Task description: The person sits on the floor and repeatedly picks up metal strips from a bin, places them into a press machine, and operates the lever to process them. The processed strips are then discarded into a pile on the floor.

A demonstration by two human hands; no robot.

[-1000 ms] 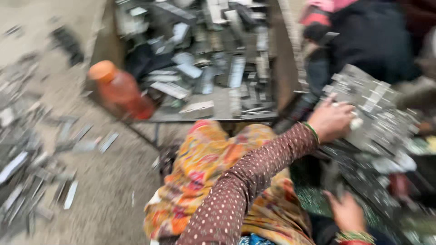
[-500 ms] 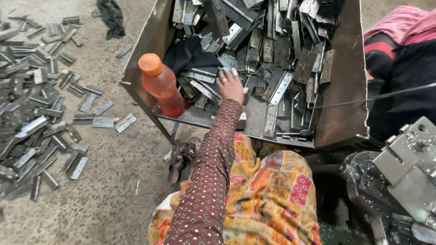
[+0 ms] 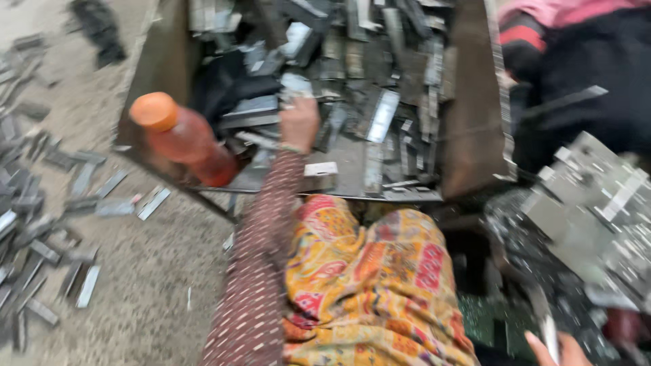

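A rusty metal tray (image 3: 475,122) holds a heap of flat grey metal strips (image 3: 383,115); an orange bottle (image 3: 183,139) leans at its near-left corner; the left hand (image 3: 298,122) rests among the strips, grip closed on one; the right hand (image 3: 559,349) shows only at the bottom edge, grip unclear.

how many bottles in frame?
1. The orange bottle with an orange cap lies tilted at the near left corner of the metal tray, left of the left hand. Others could be hidden under the metal strips.
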